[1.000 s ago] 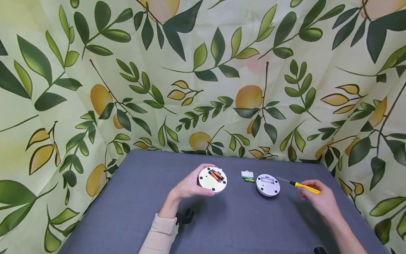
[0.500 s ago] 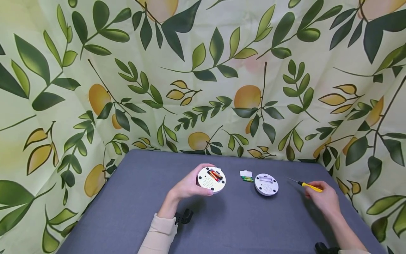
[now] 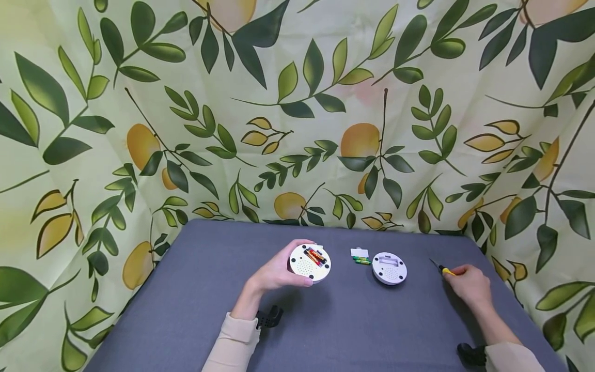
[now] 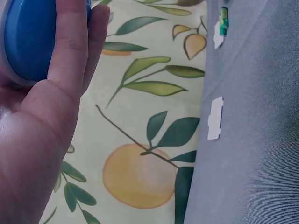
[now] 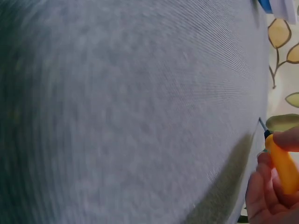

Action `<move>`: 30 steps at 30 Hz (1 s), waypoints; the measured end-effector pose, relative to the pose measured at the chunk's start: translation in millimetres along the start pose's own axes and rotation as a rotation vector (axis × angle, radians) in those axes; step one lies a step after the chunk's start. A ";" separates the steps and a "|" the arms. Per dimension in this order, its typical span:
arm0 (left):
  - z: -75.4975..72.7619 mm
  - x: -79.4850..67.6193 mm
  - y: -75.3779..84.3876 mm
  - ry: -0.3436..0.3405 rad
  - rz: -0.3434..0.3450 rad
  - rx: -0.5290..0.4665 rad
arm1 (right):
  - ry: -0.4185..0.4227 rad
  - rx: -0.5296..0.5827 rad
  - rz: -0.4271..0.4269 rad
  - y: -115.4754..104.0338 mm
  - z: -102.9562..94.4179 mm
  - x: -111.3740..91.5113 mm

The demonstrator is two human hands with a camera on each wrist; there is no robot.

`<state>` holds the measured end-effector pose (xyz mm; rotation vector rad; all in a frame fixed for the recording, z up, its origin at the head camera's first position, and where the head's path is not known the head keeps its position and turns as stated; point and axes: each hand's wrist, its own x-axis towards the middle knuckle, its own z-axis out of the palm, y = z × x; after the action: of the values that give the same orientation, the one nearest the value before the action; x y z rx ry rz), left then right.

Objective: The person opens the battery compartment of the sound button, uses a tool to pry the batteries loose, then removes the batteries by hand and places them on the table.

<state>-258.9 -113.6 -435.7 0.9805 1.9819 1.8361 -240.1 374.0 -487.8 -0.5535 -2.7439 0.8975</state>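
Observation:
My left hand point(image 3: 275, 268) grips a round white device point(image 3: 304, 266) above the table, its underside facing me. Red-and-black batteries point(image 3: 315, 257) sit in its uncovered compartment. The left wrist view shows the device's blue side point(image 4: 30, 39) against my fingers. At the right, my right hand point(image 3: 471, 288) holds a screwdriver point(image 5: 282, 163) by its yellow handle, with the thin shaft pointing away and to the left. Between the hands a second round white device point(image 3: 389, 268) lies underside up on the table, and its battery compartment holds no batteries.
Green batteries point(image 3: 361, 260) lie beside a white battery cover point(image 3: 359, 252), left of the second device. Another white cover point(image 4: 215, 118) shows on the table in the left wrist view. A leaf-patterned cloth point(image 3: 297, 129) hangs behind the grey table point(image 3: 353, 330).
My right hand has moved right, away from the second device, with the screwdriver, and its handle now shows less. The left hand still holds its device in about the same place.

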 end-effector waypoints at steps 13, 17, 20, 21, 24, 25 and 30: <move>1.3 -1.0 0.6 0.009 -0.001 0.006 | -0.057 -0.055 0.023 -3.0 9.2 -3.5; 2.9 -0.5 -0.1 0.012 0.004 -0.002 | -0.045 -0.044 0.018 -3.0 8.1 -4.5; 3.8 0.1 -0.2 0.021 0.003 -0.004 | -0.006 -0.025 0.014 -5.0 7.1 -4.8; 3.9 0.1 0.0 0.025 0.001 -0.004 | 0.012 -0.016 0.012 -6.5 6.5 -5.0; 4.0 0.0 0.6 0.045 -0.014 0.000 | 0.067 0.013 -0.009 -13.2 5.6 -6.5; 4.0 -0.1 0.9 0.054 -0.021 0.005 | 0.081 0.020 -0.025 -16.3 5.1 -7.8; 3.8 0.1 -0.3 0.100 -0.039 0.033 | 0.127 0.066 -0.120 -36.0 2.4 -17.6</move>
<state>-256.8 -110.5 -436.5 0.8682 2.0799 1.8718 -235.1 338.6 -469.4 -0.4134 -2.5933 0.8890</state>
